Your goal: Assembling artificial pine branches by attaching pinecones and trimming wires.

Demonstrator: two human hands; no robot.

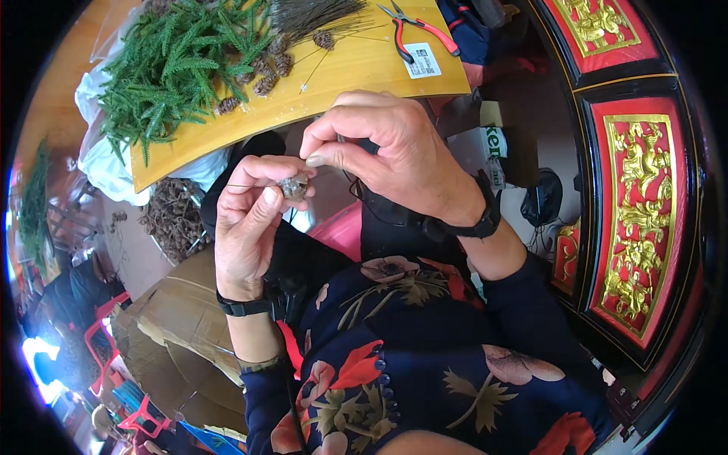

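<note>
My left hand (pixel 249 220) is closed on a small grey-brown pine cone (pixel 293 188), gripped between thumb and fingers. A thin wire (pixel 241 186) sticks out leftward past the fingers. Just to the right and a little higher, my right hand (pixel 387 144) is pinched, thumb against index finger, close to the cone. Whatever sits in that pinch is too small to make out. Both hands are above my lap, in front of the table's near edge.
On the yellow table (pixel 364 76) lie green artificial fir sprigs (pixel 171 72), loose pine cones (pixel 265 76), a bundle of dark wires (pixel 315 15), red-handled pliers (pixel 417 32) and a white label (pixel 422 61). A cardboard box (pixel 182 326) stands left; a carved red-gold panel (pixel 637 212) rises right.
</note>
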